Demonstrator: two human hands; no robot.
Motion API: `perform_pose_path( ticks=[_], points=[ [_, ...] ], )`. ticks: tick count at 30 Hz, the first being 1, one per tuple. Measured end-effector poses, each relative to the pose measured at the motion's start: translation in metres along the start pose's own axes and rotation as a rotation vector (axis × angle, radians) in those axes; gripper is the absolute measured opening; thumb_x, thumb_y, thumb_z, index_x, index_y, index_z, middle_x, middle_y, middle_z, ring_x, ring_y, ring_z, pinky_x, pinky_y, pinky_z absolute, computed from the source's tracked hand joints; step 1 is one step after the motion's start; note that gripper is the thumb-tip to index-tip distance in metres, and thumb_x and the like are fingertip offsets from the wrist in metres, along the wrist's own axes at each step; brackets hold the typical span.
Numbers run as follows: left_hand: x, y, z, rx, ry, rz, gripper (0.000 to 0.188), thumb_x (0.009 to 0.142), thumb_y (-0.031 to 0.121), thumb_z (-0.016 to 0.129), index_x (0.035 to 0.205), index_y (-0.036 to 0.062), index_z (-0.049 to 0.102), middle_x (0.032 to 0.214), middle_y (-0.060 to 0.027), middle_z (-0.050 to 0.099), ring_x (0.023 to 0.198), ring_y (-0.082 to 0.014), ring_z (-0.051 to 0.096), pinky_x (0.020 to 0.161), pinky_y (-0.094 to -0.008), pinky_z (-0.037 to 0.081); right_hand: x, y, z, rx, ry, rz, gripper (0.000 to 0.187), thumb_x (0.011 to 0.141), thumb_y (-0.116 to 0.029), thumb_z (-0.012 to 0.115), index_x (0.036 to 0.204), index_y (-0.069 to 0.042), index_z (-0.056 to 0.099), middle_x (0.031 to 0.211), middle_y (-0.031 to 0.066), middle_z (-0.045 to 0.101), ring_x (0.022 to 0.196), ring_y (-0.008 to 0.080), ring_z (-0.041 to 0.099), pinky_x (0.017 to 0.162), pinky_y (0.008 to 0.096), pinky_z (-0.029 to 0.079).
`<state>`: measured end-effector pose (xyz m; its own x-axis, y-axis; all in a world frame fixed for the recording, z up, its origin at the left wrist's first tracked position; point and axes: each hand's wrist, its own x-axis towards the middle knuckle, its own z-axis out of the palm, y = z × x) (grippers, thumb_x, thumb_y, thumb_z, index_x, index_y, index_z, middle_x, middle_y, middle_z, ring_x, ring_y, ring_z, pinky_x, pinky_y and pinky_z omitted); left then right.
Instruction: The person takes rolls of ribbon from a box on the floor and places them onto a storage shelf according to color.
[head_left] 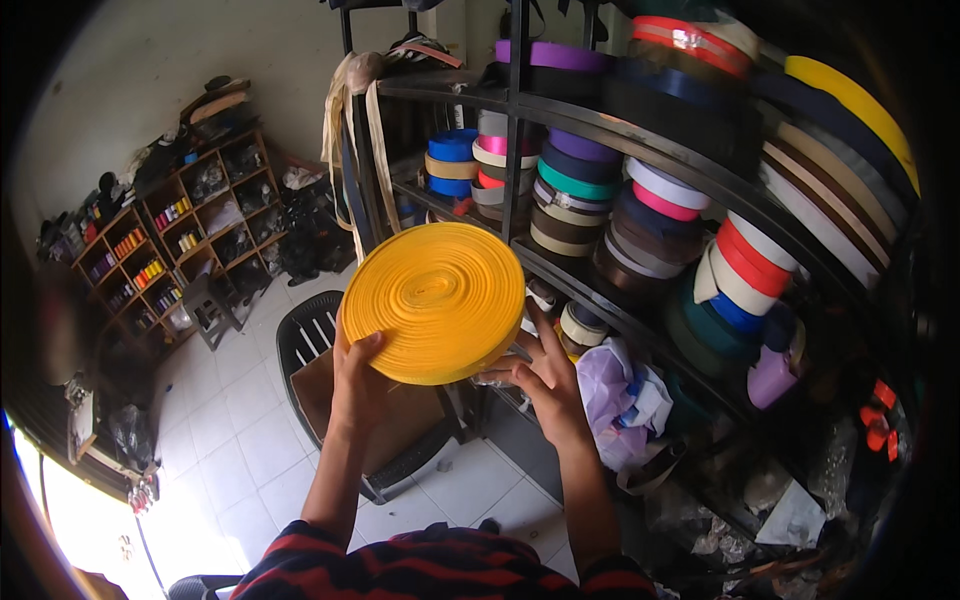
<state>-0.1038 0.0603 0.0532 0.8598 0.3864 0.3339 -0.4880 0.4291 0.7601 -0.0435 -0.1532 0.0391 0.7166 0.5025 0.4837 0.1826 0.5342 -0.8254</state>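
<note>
A wide, flat roll of yellow webbing strap (435, 300) is held up in front of me, its coiled face toward me. My left hand (358, 375) grips its lower left edge. The thumb lies on the coiled face, and the other fingers are hidden behind the roll. Beside the lower right edge is my right hand (545, 375), with its fingers stretched out and apart. Its fingertips come close to the rim; whether they touch it I cannot tell.
A black metal rack (600, 125) at the right carries several stacked webbing rolls. Below the yellow roll stands a dark plastic chair (300, 345) with cardboard (400, 440) on it. Wooden cubbyholes (205, 215) with thread spools line the far left. A lilac plastic bag (610, 400) hangs near my right hand.
</note>
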Motion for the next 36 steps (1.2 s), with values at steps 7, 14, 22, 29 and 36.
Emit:
perform_pose_path(
  ticks=[7, 14, 22, 29, 36],
  points=[
    [0.051, -0.024, -0.036, 0.038, 0.134, -0.004, 0.059, 0.082, 0.022, 0.054, 0.133, -0.0006, 0.036, 0.127, -0.0151, 0.05, 0.119, -0.0257, 0.049, 0.103, -0.0369, 0.037, 0.047, 0.039, -0.037, -0.03, -0.062, 0.095, 0.051, 0.093, -0.016, 0.054, 0.138, 0.0, 0.036, 0.136, 0.0169, 0.044, 0.106, 0.0261, 0.059, 0.089, 0.0367, 0.047],
    [0.181, -0.031, -0.078, 0.016, 0.05, 0.079, 0.049, 0.088, 0.023, 0.049, 0.131, -0.001, 0.042, 0.127, -0.0156, 0.052, 0.119, -0.0243, 0.05, 0.103, -0.0365, 0.037, 0.09, 0.071, -0.051, -0.116, 0.007, 0.224, 0.036, 0.094, -0.009, 0.049, 0.128, 0.003, 0.045, 0.126, 0.0191, 0.054, 0.104, 0.0256, 0.061, 0.088, 0.0344, 0.048],
    [0.404, -0.045, -0.111, -0.169, -0.062, 0.051, 0.037, 0.09, 0.02, 0.047, 0.12, -0.0027, 0.048, 0.116, -0.013, 0.058, 0.107, -0.0229, 0.057, 0.096, -0.0359, 0.042, 0.18, 0.115, -0.024, -0.312, 0.149, 0.143, 0.024, 0.094, -0.003, 0.049, 0.115, 0.007, 0.052, 0.11, 0.016, 0.061, 0.097, 0.0191, 0.062, 0.085, 0.0293, 0.048],
    [0.5, -0.069, -0.175, -0.044, -0.059, 0.047, 0.045, 0.088, 0.016, 0.048, 0.129, 0.0017, 0.036, 0.116, -0.0176, 0.05, 0.108, -0.0286, 0.054, 0.088, -0.043, 0.047, 0.26, 0.149, -0.03, -0.662, 0.258, 0.102, 0.02, 0.093, -0.004, 0.052, 0.111, 0.005, 0.055, 0.108, 0.0118, 0.062, 0.093, 0.0167, 0.063, 0.081, 0.0271, 0.048],
    [0.524, -0.1, -0.159, 0.162, 0.137, 0.091, 0.071, 0.079, 0.017, 0.064, 0.137, 0.0073, 0.023, 0.119, -0.0179, 0.047, 0.103, -0.0311, 0.056, 0.068, -0.0411, 0.056, 0.282, 0.194, -0.015, -0.595, 0.265, 0.174, 0.02, 0.093, -0.003, 0.052, 0.11, 0.005, 0.055, 0.107, 0.0118, 0.061, 0.091, 0.016, 0.062, 0.082, 0.0271, 0.047]
  ],
)
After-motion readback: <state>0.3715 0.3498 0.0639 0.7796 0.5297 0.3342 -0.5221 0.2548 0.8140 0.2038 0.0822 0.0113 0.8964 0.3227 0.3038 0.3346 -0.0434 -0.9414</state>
